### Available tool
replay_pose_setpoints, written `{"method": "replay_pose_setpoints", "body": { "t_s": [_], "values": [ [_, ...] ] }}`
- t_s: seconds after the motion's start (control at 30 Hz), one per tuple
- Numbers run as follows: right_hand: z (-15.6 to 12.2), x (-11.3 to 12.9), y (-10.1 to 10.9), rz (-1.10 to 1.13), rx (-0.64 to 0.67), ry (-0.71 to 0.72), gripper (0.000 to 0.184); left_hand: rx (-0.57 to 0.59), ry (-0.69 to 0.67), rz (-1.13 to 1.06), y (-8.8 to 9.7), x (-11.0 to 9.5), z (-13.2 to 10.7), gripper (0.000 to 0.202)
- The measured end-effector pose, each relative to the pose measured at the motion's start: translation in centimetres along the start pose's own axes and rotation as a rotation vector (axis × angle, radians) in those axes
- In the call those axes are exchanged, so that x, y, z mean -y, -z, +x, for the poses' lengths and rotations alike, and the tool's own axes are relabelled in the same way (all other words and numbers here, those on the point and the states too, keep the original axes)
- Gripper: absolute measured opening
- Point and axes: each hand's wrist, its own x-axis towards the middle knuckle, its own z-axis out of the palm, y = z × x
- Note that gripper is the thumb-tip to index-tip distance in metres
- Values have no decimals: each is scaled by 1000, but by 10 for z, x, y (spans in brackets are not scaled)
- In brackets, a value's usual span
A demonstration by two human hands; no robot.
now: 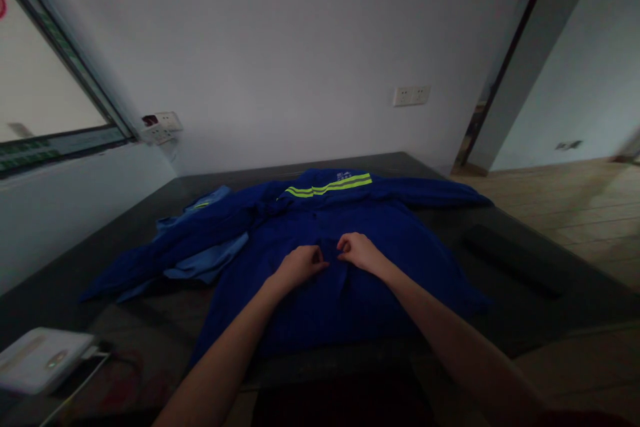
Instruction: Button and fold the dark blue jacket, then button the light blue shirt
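Closely paired, left hand (301, 265), right hand (361, 252) — over spread blue garment (320, 307).

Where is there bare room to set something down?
Table looks bare between the blue jacket and the black object, and between the jacket and the white device. Crowded: the middle, with left hand and right hand at the jacket, and leftward, with pale blue cloth under a sleeve.

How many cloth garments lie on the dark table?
2. One dark blue garment with a yellow-green band lies in the middle; one light blue garment on the left, partly under the other's sleeve. More may be hidden underneath.
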Motion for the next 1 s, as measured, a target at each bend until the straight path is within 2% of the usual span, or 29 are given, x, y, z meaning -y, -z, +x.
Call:
{"method": "replay_pose_setpoints", "body": {
  "t_s": [0.07,0.23,0.4,0.57,0.73,0.87,1.0],
  "values": [
    [1,1,0,42,17,17,19,35,5,24,2,-5,-4,20],
    [2,3,-3,208,63,79,32,38,6,106,2,-16,-10,15],
    [3,2,-3,441,-30,122,30,19,1,141,3,-18,-12,14],
    [1,6,-1,552,-116,139,29,-141,13,90,11,-22,-14,13],
    [-3,16,5,598,-161,196,28,-318,-44,62,13,-30,-17,10],
    [-6,19,9,593,-114,225,33,-353,-75,42,13,-31,-19,9],
    [-6,19,8,570,-133,231,33,-328,-67,56,13,-29,-19,10]
  ]
}}
